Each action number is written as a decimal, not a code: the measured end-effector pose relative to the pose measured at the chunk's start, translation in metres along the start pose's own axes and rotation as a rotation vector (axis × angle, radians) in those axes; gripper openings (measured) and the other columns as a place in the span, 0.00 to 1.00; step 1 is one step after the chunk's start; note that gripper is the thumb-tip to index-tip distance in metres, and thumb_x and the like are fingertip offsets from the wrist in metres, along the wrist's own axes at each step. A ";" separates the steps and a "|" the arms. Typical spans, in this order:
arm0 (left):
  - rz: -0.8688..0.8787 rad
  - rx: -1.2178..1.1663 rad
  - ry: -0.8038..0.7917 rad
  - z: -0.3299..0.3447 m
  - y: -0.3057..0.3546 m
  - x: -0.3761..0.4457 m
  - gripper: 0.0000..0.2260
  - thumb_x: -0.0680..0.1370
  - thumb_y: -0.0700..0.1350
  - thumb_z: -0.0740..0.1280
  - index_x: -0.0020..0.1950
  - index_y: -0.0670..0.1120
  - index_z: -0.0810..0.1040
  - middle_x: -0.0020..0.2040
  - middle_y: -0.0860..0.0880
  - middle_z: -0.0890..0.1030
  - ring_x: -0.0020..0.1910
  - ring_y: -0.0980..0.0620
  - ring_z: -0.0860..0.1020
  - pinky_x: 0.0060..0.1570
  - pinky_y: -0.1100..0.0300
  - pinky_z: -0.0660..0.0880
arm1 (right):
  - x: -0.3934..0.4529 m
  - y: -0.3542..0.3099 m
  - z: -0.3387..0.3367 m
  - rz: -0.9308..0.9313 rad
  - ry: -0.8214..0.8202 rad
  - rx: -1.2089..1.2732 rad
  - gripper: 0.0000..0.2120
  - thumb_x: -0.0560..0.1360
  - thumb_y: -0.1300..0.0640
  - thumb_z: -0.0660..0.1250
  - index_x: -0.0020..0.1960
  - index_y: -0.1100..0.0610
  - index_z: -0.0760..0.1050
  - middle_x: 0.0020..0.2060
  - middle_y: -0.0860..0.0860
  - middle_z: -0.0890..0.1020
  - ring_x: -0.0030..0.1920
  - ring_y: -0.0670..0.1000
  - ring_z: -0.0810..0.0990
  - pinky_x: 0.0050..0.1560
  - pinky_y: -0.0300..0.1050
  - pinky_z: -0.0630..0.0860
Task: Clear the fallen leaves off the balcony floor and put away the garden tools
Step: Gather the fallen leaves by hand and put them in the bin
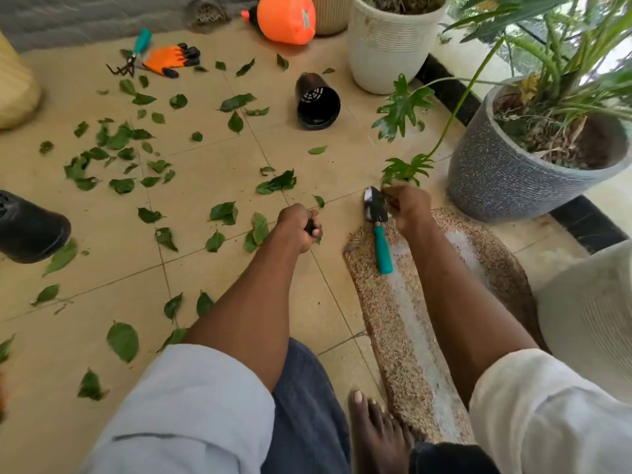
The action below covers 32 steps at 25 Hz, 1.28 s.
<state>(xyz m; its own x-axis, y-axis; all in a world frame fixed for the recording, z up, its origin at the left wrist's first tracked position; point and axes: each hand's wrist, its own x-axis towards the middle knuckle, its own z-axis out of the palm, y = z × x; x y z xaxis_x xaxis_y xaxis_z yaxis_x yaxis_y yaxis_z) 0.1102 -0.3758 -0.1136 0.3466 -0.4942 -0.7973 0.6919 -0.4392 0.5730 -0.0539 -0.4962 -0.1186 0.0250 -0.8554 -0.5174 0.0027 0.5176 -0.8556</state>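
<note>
Head view: I'm gathering leaves (224,212); left hand (301,227) clenched on some, right hand (408,206) fingers grasping more beside the trowel (378,227). Next, bin them.

Two hand tools (378,230), two black pots (318,100), three planters (390,46), one orange sprayer (286,17).

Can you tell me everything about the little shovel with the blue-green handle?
The trowel is a small hand shovel with a dark, shiny metal blade and a teal handle that looks like plastic or rubber. It lies flat, blade pointing away from the person, handle toward them. The handle rests on the speckled brown mat; the blade reaches past the mat's edge over the tan floor tiles. The right hand is right beside the blade, fingers curled at its edge.
</note>
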 end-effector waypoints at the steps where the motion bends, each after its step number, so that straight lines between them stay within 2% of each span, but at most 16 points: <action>1: -0.012 0.001 -0.024 0.004 0.000 -0.004 0.12 0.81 0.36 0.51 0.46 0.39 0.72 0.31 0.47 0.68 0.25 0.53 0.64 0.23 0.65 0.59 | -0.012 -0.004 0.009 0.004 -0.116 -0.003 0.05 0.72 0.67 0.68 0.46 0.61 0.81 0.35 0.51 0.80 0.32 0.47 0.77 0.34 0.41 0.74; 3: -0.032 -0.015 -0.074 0.015 0.000 -0.015 0.12 0.82 0.46 0.54 0.44 0.43 0.72 0.31 0.48 0.68 0.25 0.53 0.64 0.25 0.65 0.58 | -0.040 -0.002 0.035 -0.065 -0.306 -0.206 0.05 0.70 0.68 0.70 0.39 0.59 0.80 0.33 0.52 0.80 0.31 0.47 0.74 0.32 0.41 0.72; 5: -0.049 0.006 -0.095 0.019 0.000 -0.022 0.17 0.81 0.55 0.56 0.41 0.45 0.72 0.33 0.47 0.70 0.27 0.53 0.64 0.27 0.64 0.59 | -0.065 0.008 0.059 -0.187 -0.440 -0.521 0.07 0.70 0.67 0.70 0.36 0.57 0.79 0.34 0.52 0.80 0.32 0.47 0.74 0.36 0.41 0.72; 7: -0.028 0.025 -0.061 0.015 0.002 -0.021 0.12 0.82 0.48 0.56 0.41 0.45 0.70 0.33 0.46 0.70 0.27 0.53 0.64 0.25 0.65 0.59 | -0.074 0.013 0.072 -0.247 -0.484 -0.706 0.08 0.70 0.66 0.70 0.33 0.56 0.78 0.33 0.52 0.79 0.33 0.46 0.73 0.39 0.42 0.71; 9: -0.006 -0.029 0.005 0.001 0.006 -0.018 0.11 0.80 0.37 0.51 0.41 0.43 0.68 0.33 0.46 0.68 0.25 0.54 0.62 0.22 0.66 0.57 | -0.064 0.015 0.068 -0.122 -0.554 -0.527 0.04 0.71 0.66 0.70 0.39 0.60 0.81 0.37 0.54 0.81 0.37 0.47 0.76 0.42 0.43 0.74; 11: -0.011 -0.151 0.096 -0.021 0.011 -0.014 0.11 0.81 0.34 0.48 0.42 0.41 0.66 0.34 0.46 0.67 0.26 0.55 0.62 0.22 0.65 0.57 | -0.049 0.020 0.061 -0.102 -0.488 -0.367 0.08 0.74 0.68 0.67 0.52 0.68 0.81 0.42 0.56 0.82 0.41 0.50 0.78 0.44 0.41 0.78; 13: -0.005 -0.254 0.147 -0.043 0.013 -0.016 0.11 0.82 0.35 0.50 0.43 0.41 0.67 0.35 0.45 0.69 0.27 0.55 0.64 0.24 0.66 0.59 | -0.035 0.033 0.062 -0.308 -0.355 -0.659 0.13 0.76 0.70 0.64 0.60 0.66 0.78 0.50 0.58 0.83 0.48 0.52 0.80 0.53 0.43 0.80; 14: 0.004 -0.270 0.172 -0.052 0.013 -0.016 0.10 0.82 0.35 0.51 0.43 0.41 0.67 0.35 0.45 0.69 0.27 0.55 0.64 0.24 0.66 0.60 | -0.034 0.044 0.067 -0.409 -0.355 -0.837 0.15 0.77 0.69 0.63 0.63 0.63 0.77 0.57 0.58 0.81 0.54 0.54 0.80 0.59 0.47 0.78; 16: -0.001 -0.255 0.194 -0.063 0.015 -0.016 0.11 0.82 0.36 0.52 0.41 0.41 0.68 0.34 0.45 0.70 0.27 0.54 0.65 0.24 0.65 0.59 | -0.040 0.071 0.080 -0.588 -0.500 -1.180 0.18 0.79 0.66 0.61 0.68 0.60 0.73 0.66 0.58 0.75 0.64 0.57 0.75 0.67 0.50 0.72; 18: -0.002 -0.226 0.195 -0.067 0.016 -0.016 0.12 0.82 0.36 0.52 0.39 0.41 0.68 0.34 0.46 0.69 0.26 0.54 0.64 0.26 0.64 0.58 | -0.047 0.096 0.088 -0.746 -0.569 -1.405 0.16 0.80 0.65 0.58 0.67 0.63 0.72 0.66 0.60 0.73 0.65 0.58 0.73 0.67 0.48 0.70; 22: 0.005 -0.214 0.180 -0.069 0.019 -0.016 0.12 0.81 0.36 0.52 0.40 0.41 0.69 0.34 0.46 0.69 0.26 0.54 0.64 0.25 0.64 0.58 | -0.051 0.112 0.078 -0.880 -0.452 -1.488 0.14 0.81 0.64 0.56 0.62 0.66 0.75 0.59 0.62 0.76 0.61 0.59 0.75 0.62 0.51 0.74; 24: 0.013 -0.232 0.180 -0.068 0.019 -0.017 0.11 0.81 0.36 0.53 0.41 0.40 0.70 0.35 0.46 0.70 0.27 0.54 0.65 0.23 0.65 0.60 | -0.040 0.106 0.077 -0.828 -0.421 -1.421 0.16 0.81 0.64 0.56 0.66 0.64 0.72 0.61 0.61 0.74 0.61 0.59 0.75 0.63 0.52 0.74; 26: 0.016 -0.243 0.176 -0.067 0.020 -0.018 0.11 0.81 0.36 0.53 0.41 0.40 0.70 0.35 0.46 0.70 0.27 0.54 0.65 0.23 0.65 0.60 | -0.026 0.098 0.082 -0.703 -0.415 -1.364 0.18 0.80 0.66 0.57 0.70 0.65 0.67 0.67 0.62 0.70 0.59 0.58 0.75 0.63 0.47 0.73; 27: 0.017 -0.244 0.175 -0.067 0.021 -0.019 0.11 0.81 0.36 0.53 0.41 0.41 0.70 0.35 0.46 0.70 0.27 0.54 0.65 0.23 0.65 0.61 | -0.021 0.092 0.086 -0.667 -0.407 -1.390 0.17 0.80 0.66 0.58 0.68 0.66 0.68 0.68 0.62 0.68 0.57 0.57 0.76 0.60 0.46 0.74; 29: 0.010 -0.264 0.169 -0.067 0.022 -0.020 0.11 0.81 0.36 0.54 0.41 0.41 0.70 0.35 0.46 0.70 0.27 0.54 0.65 0.23 0.65 0.61 | -0.013 0.081 0.094 -0.670 -0.366 -1.412 0.11 0.79 0.67 0.60 0.60 0.67 0.73 0.66 0.63 0.69 0.54 0.58 0.78 0.59 0.50 0.77; 32: 0.019 -0.295 0.171 -0.068 0.026 -0.023 0.11 0.81 0.36 0.54 0.40 0.41 0.70 0.34 0.46 0.70 0.27 0.54 0.65 0.23 0.65 0.60 | 0.000 0.068 0.110 -0.697 -0.270 -1.288 0.09 0.79 0.67 0.60 0.56 0.67 0.76 0.61 0.62 0.73 0.57 0.60 0.77 0.60 0.55 0.77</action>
<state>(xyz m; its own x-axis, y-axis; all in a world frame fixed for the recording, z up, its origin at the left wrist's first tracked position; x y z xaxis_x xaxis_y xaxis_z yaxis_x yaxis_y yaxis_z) 0.1630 -0.3252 -0.0935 0.4449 -0.3563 -0.8217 0.8293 -0.1826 0.5282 0.0560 -0.4585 -0.1746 0.5705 -0.8134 -0.1133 -0.7684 -0.4799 -0.4234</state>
